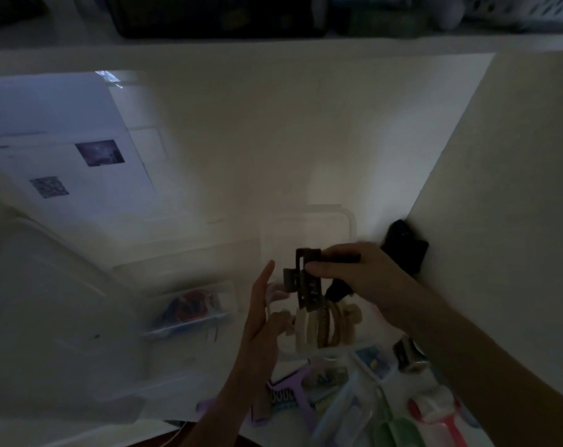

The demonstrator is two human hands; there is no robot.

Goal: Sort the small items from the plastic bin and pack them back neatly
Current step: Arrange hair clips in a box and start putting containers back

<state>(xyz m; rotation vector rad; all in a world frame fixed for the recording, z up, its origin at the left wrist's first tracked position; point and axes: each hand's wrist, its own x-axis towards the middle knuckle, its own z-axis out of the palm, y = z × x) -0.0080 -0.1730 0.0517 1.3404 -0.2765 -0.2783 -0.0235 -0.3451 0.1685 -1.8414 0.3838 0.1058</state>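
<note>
The scene is dim. My right hand (354, 272) grips a dark brown hair claw clip (306, 282) above a clear plastic bin (348, 221) on the white table. Under the clip, a row of beige and brown claw clips (325, 327) stands packed side by side. My left hand (261, 314) is held edge-on just left of that row, fingers straight, touching or nearly touching a pale clip. A small clear box of red and blue items (193, 309) lies further left.
A large translucent bin lid (48, 317) covers the left. Papers with printed pictures (64, 150) lie at the back left. Combs, a purple razor (293, 395), a pink roller (441, 414) and small packets crowd the front edge. A white wall panel (499, 188) rises on the right with a dark object (406, 246) against it.
</note>
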